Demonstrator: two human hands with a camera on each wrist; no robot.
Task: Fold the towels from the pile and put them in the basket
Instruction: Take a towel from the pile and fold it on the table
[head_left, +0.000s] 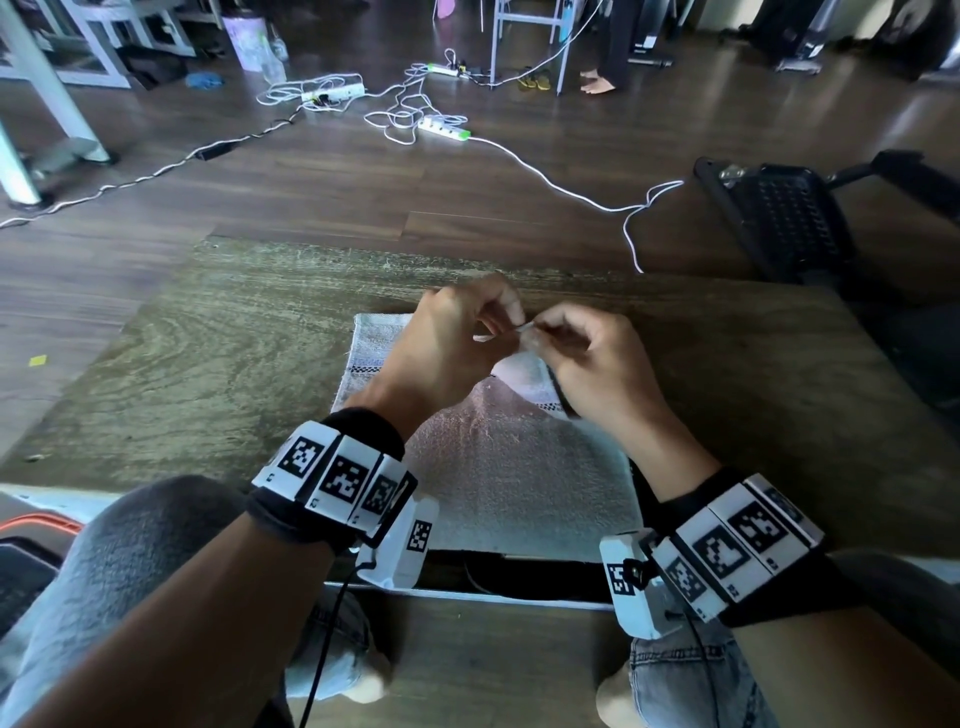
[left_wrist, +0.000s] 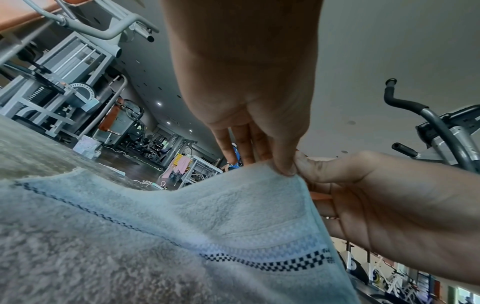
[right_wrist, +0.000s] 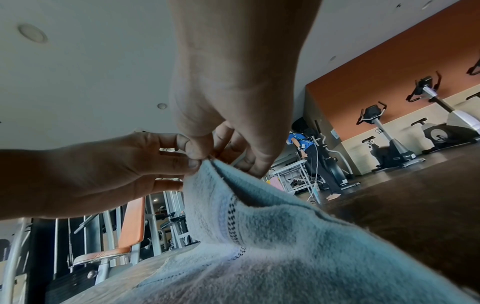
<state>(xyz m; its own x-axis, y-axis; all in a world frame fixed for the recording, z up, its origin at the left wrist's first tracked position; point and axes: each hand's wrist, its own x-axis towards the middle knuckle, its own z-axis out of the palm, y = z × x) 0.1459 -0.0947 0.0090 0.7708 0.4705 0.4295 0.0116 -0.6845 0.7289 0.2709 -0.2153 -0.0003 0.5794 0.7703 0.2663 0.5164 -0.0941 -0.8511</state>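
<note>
Your left hand and right hand both pinch one raised corner of the pale towel, fingertips touching; below the pinch, the rest lies flat on the mat.

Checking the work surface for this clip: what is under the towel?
The towel lies on a wood-grain board, bare around it. Both hands, left and right, pinch one far corner, lifted off it. Anything under the flat part is covered.
</note>
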